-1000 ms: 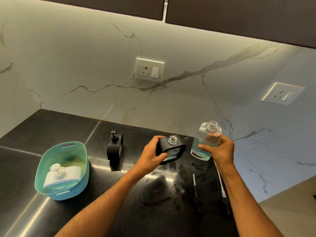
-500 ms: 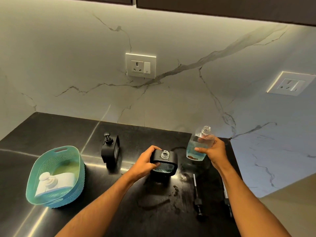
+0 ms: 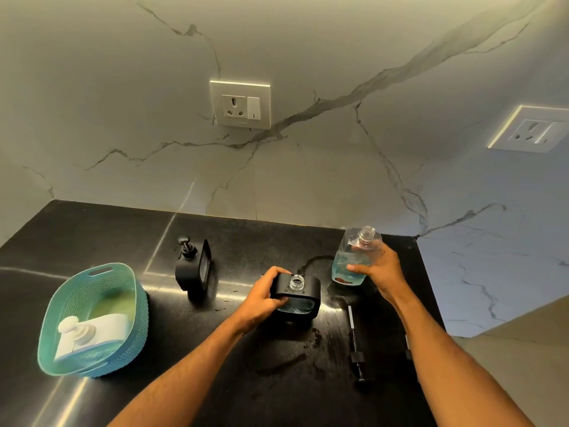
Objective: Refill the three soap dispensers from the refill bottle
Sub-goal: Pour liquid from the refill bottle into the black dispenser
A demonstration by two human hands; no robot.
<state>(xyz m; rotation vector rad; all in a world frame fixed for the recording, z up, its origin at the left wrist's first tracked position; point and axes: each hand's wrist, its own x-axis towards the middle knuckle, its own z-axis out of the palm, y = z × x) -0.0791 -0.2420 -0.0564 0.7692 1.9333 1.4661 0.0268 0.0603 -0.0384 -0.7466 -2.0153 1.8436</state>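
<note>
**Both hands on bottles at the black counter**

Your left hand gripped the open black dispenser, which stood upright on the counter. Your fingers were curled over its top left edge, with the thumb against its near face. Its clear threaded neck was uncapped, and blue liquid showed through the window in its front.

Your right hand held the clear refill bottle just to the right of that dispenser and slightly farther back. Your fingers were wrapped round the bottle's right side and your thumb pressed its front. The bottle stood roughly upright, its open neck pointing up, with blue soap filling its lower part. I could not tell whether its base touched the counter or hung just above it.

A second black dispenser, with its pump fitted, stood to the left, well apart from your hands. Farther left sat a teal basket, and a white dispenser lay on its side inside it.

A loose black pump with its long tube lay on the counter between your forearms, near the right one. Wet smears marked the counter around the open dispenser. Two wall sockets were set in the marble wall behind.
</note>
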